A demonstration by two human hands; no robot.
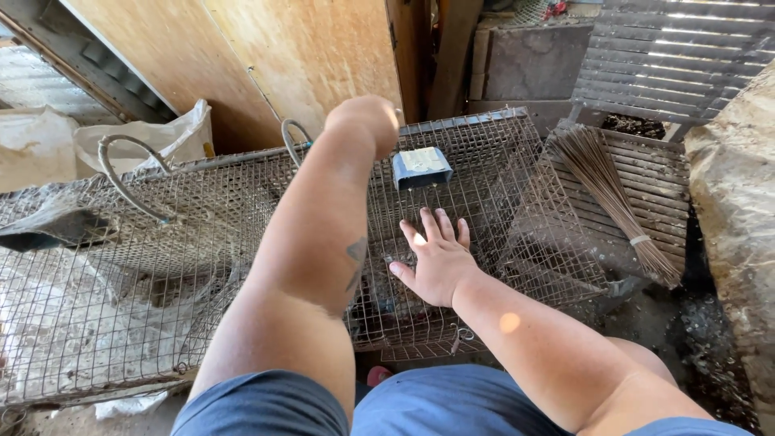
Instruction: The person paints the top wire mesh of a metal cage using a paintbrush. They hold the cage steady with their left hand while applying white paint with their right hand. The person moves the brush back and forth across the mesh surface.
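I press my right hand (436, 262) flat, fingers open, on the rusty wire mesh cage (202, 266). My left hand (363, 121) looks curled at twelve o'clock; I cannot tell what it holds. Next it needs a steady hold near the small blue metal box (421, 167).

right hand (436, 260) flat on wire cage (202, 242) (rusty)

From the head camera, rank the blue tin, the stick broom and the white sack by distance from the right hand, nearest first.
1. Blue tin: on the wire cage top, just beyond the right hand.
2. Stick broom: off to the right, lying on slats.
3. White sack: far left, behind the cage.
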